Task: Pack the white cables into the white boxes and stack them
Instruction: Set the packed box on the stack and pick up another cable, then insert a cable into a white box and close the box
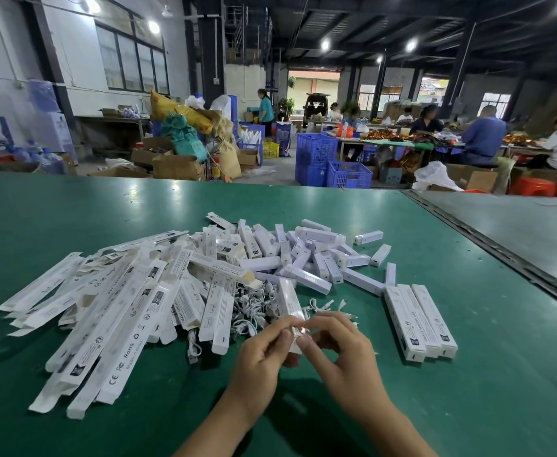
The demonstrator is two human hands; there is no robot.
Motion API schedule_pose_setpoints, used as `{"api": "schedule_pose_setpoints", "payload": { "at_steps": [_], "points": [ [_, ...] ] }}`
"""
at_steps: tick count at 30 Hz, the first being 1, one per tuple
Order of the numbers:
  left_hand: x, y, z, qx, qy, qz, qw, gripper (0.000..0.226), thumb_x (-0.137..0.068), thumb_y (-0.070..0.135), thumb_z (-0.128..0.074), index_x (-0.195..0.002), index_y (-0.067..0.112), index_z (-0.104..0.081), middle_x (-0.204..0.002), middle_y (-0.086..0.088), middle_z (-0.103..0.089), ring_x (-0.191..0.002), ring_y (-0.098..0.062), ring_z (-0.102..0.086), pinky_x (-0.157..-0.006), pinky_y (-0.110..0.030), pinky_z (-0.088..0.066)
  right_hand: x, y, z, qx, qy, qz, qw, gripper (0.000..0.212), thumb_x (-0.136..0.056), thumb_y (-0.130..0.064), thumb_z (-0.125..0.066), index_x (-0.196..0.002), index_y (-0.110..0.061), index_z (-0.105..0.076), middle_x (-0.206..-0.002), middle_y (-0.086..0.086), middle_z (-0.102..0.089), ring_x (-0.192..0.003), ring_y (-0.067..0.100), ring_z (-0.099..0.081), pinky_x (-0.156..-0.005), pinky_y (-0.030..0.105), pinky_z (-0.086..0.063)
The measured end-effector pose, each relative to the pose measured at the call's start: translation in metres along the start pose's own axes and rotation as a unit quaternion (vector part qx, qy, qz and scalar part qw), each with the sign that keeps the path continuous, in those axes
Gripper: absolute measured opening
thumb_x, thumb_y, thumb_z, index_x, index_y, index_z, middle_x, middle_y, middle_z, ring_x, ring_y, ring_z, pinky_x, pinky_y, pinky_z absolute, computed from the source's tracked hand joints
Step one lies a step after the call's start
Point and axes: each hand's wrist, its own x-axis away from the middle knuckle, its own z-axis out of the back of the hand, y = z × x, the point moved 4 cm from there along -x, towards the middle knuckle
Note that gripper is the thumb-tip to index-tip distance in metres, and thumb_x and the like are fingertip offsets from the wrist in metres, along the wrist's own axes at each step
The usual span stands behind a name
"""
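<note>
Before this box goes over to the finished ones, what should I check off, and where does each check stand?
1. Hold on the box: left grip and right grip both pinch the white box at its near end: ok.
2. Near flap closed: fingers cover it: cannot tell.
3. Cable inside: cannot tell.
4. Room beside the finished boxes: bare green table to their right: ok.
5. Finished boxes stacked: three lie side by side in one layer: not ok.
6. More loose cables close by: ok.
</note>
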Motion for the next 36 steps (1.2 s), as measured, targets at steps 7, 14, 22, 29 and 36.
{"api": "schedule_pose_setpoints", "payload": {
  "at_steps": [7, 14, 22, 29, 36],
  "points": [
    [0.003, 0.007, 0.002, -0.110, 0.010, -0.063, 0.992, 0.057, -0.101, 0.013, -0.054, -0.110, 0.069, -0.059, -0.095, 0.030, -0.070, -0.087, 0.006, -0.067, -0.071, -0.005, -0.047, 0.000, 0.004, -0.003, 0.000, -0.016, -0.098, 0.995, 0.019, -0.080, -0.042, -0.077, -0.090, -0.032, -0.064, -0.071, -0.014, -0.062, -0.056, 0.005, -0.052, -0.052, 0.015, -0.040],
    [0.001, -0.003, 0.004, -0.174, 0.052, -0.068, 0.981, 0.055, -0.095, 0.008, -0.063, -0.121, 0.056, -0.053, -0.091, 0.014, -0.065, -0.087, -0.005, -0.063, -0.075, -0.015, -0.050, -0.007, 0.026, 0.030, 0.012, 0.112, -0.192, 0.975, 0.011, -0.080, -0.017, -0.079, -0.082, -0.022, -0.069, -0.061, 0.001, -0.064, -0.047, 0.001, -0.049, -0.045, 0.013, -0.038],
    [-0.004, 0.008, 0.047, -0.329, 0.275, -0.091, 0.899, 0.031, -0.080, -0.010, -0.070, -0.108, 0.004, -0.069, -0.103, -0.007, -0.065, -0.104, -0.028, -0.055, -0.090, -0.041, -0.047, -0.005, 0.062, 0.110, 0.148, 0.328, -0.264, 0.895, 0.015, -0.086, -0.020, -0.073, -0.099, -0.011, -0.071, -0.086, 0.007, -0.072, -0.069, 0.011, -0.063, -0.071, 0.012, -0.040],
    [-0.005, 0.003, 0.068, -0.409, 0.333, 0.006, 0.850, 0.045, -0.071, -0.001, -0.077, -0.114, 0.005, -0.067, -0.125, -0.020, -0.057, -0.121, -0.041, -0.047, -0.097, -0.052, -0.040, 0.008, 0.087, 0.140, 0.201, 0.378, -0.341, 0.837, 0.021, -0.092, -0.017, -0.066, -0.110, -0.007, -0.069, -0.108, 0.022, -0.069, -0.103, 0.034, -0.063, -0.093, 0.034, -0.042],
    [-0.005, -0.023, 0.087, -0.439, 0.266, 0.199, 0.835, 0.073, -0.089, 0.037, -0.066, -0.150, 0.020, -0.030, -0.163, -0.016, -0.017, -0.152, -0.032, -0.008, -0.120, -0.052, -0.012, 0.022, 0.099, 0.147, 0.181, 0.395, -0.410, 0.802, 0.026, -0.091, -0.008, -0.061, -0.117, -0.004, -0.067, -0.119, 0.027, -0.062, -0.110, 0.040, -0.058, -0.101, 0.042, -0.042]
  ]
}}
